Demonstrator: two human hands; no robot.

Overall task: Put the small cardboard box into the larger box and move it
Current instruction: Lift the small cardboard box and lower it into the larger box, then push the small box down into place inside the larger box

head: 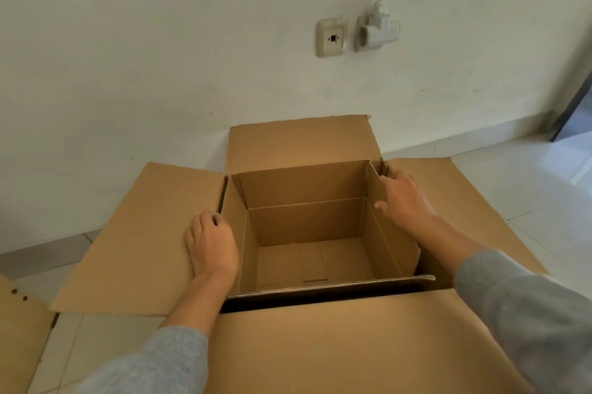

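Observation:
The larger box (336, 345) stands open on the floor with its four flaps spread outward. The small cardboard box (307, 227) sits inside it, open and empty, and a dark gap shows along its near side. My left hand (211, 246) rests on the larger box's left flap (134, 243) with its fingers curled at the rim, holding nothing. My right hand (405, 198) straddles the small box's upright right wall, thumb on the inner face and fingers over the top edge.
A white wall rises just behind the boxes, with a wall switch (332, 37) and a plugged adapter (378, 29) with a cable. Pale floor tiles (528, 175) extend to the right. Another piece of cardboard (19, 329) lies at the left edge.

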